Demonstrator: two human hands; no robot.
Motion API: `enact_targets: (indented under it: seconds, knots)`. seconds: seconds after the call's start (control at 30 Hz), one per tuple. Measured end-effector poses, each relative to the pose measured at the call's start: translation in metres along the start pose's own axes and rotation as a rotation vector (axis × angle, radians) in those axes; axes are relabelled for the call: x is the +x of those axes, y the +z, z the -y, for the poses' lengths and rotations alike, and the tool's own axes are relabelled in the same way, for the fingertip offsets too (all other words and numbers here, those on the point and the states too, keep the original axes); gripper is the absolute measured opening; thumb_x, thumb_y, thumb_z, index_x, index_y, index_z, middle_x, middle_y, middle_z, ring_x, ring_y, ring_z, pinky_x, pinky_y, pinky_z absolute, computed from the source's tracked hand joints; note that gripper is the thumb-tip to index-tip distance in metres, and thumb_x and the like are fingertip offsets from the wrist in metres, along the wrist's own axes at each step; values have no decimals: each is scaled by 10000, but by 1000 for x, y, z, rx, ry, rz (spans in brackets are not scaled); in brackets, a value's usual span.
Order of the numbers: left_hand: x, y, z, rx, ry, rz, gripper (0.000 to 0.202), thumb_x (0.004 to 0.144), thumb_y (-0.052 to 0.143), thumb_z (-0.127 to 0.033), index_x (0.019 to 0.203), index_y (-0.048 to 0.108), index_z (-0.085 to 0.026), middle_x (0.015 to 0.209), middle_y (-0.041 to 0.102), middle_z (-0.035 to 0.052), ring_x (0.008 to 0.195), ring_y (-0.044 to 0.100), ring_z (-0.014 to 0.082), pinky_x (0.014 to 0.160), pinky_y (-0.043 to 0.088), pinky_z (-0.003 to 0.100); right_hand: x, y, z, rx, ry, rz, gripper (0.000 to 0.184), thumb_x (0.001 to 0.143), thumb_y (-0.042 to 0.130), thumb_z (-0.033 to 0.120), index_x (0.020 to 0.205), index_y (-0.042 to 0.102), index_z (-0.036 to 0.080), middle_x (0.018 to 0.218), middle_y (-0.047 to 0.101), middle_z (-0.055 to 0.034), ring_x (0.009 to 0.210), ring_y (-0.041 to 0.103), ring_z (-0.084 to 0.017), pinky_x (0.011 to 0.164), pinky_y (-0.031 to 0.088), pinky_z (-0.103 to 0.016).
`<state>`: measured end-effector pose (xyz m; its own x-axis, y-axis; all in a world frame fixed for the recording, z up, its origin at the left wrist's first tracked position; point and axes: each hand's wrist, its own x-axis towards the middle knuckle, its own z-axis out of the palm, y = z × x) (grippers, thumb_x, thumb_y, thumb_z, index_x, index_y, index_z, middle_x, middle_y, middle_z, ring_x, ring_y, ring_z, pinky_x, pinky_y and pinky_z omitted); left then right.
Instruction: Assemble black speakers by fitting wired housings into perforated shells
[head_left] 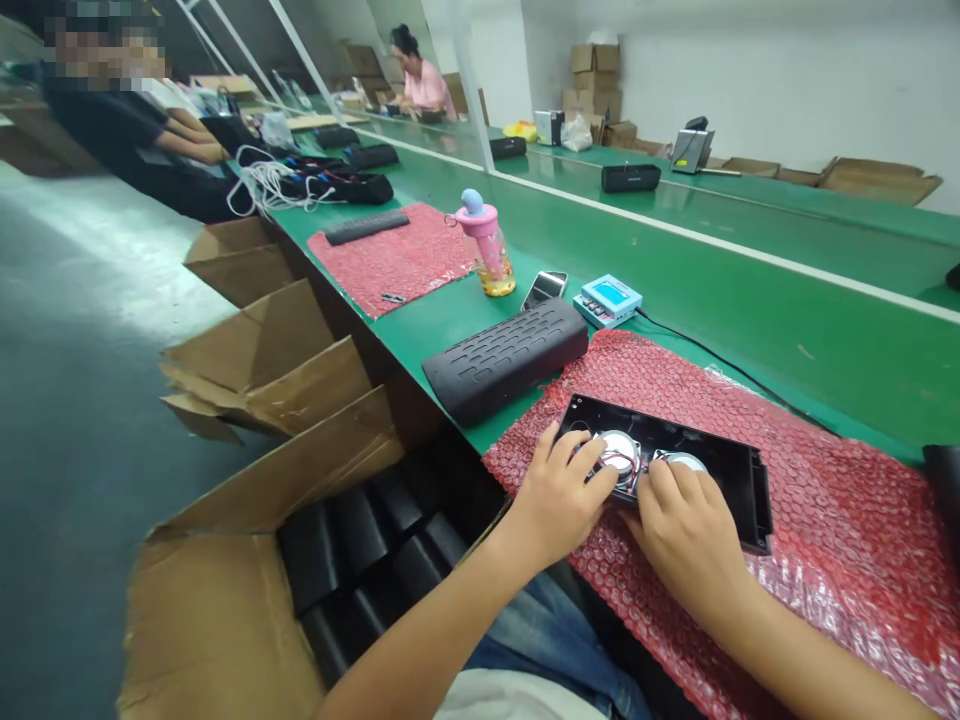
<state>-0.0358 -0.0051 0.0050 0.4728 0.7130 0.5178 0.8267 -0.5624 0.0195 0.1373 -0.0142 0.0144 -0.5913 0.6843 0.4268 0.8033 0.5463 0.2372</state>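
The open, rectangular black plastic housing [735,475] lies on a red translucent bubble-wrap sheet [840,490] at the near edge of the green counter [787,290]. Two round, silver-coloured speaker drivers [621,450] sit side by side inside it. The left hand [562,495] is positioned over the housing's left part, fingers bent beside the left driver; the right hand [686,530] is curled over the right driver. Whether either hand grips cannot be told. Beyond the housing's left end lies an elongated black slotted grille [506,360], near a light-blue box-shaped device with a lit screen [609,300]
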Motion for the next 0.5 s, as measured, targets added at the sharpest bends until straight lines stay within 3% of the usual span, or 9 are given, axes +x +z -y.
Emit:
enact_targets:
  seconds: [0.2, 0.5]
  knots:
    - [-5, 7, -7, 1, -24, -48, 95, 803, 544, -198, 828, 631, -226, 981, 621, 28, 978, 478, 241, 999, 320, 467, 2, 8, 7, 17, 18, 57, 92, 697, 656, 169, 662, 571, 162, 665, 512, -62, 704, 398, -212, 619, 264, -324]
    - [-5, 12, -15, 54, -51, -108, 69, 754, 581, -128, 725, 614, -180, 949, 597, 66, 866, 424, 223, 787, 376, 381, -3, 11, 30, -24, 179, -42, 216, 752, 442, 31, 600, 468, 182, 583, 423, -55, 601, 327, -192, 583, 188, -310]
